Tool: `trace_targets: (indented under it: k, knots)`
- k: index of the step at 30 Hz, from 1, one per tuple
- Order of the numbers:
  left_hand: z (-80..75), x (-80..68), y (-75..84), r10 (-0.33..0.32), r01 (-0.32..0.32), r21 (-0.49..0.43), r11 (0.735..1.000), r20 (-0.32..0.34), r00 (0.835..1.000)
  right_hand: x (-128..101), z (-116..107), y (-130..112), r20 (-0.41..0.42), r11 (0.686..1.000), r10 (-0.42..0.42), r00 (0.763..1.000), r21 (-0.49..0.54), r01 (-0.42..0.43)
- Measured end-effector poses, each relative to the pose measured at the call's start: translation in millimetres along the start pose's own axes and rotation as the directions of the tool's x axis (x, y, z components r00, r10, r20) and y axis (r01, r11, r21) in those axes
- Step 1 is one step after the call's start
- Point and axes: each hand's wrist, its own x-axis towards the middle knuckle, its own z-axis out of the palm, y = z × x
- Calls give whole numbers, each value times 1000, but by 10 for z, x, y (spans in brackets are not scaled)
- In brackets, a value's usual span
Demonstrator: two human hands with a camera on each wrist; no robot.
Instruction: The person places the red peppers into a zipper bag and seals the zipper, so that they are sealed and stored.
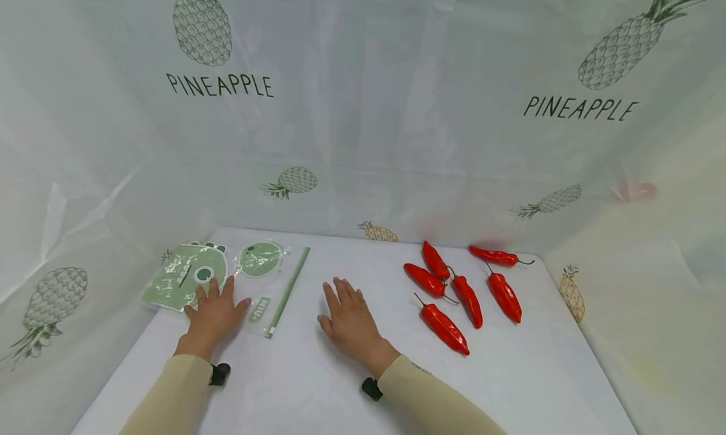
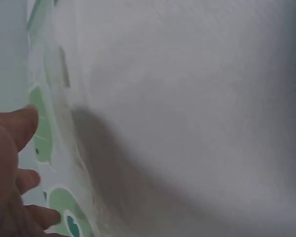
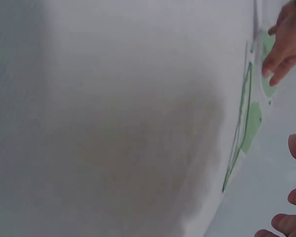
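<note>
The right hand [image 1: 350,321] is lying flat, fingers together, on the white table [image 1: 317,384]; the left hand [image 1: 213,313], fingers spread, is pressing a clear zip bag [image 1: 266,284] labelled "MIU", under "PINEAPPLE" cloth [image 1: 220,85].

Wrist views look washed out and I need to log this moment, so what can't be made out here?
- Left wrist view: blurred; left hand cut off by the left edge, the clear zip bag only a green smear.
- Right wrist view: right hand cut off at the right edge; the red peppers are out of frame.
- Head view: bag's small label is too small to read.
</note>
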Motion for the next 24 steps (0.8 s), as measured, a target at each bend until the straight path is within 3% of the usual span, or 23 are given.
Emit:
trace_targets:
  k: [4,8,15,19,24]
  knots:
    - [76,-23,-49,-34,32,17,999,100,994,-3,64,-131,90,998,-57,994,-22,59]
    - [141,-54,3,-18,11,51,999,145,989,-21,76,-191,154,994,-98,983,-28,104]
    - [240,-133,262,115,-124,68,990,126,985,-58,111,-115,211,997,-69,975,-10,72]
    - [334,-188,395,184,-197,108,974,122,975,-85,112,-9,228,999,-37,973,39,29]
    - [400,-290,578,237,-253,91,963,157,959,-175,61,179,249,996,4,969,90,-27]
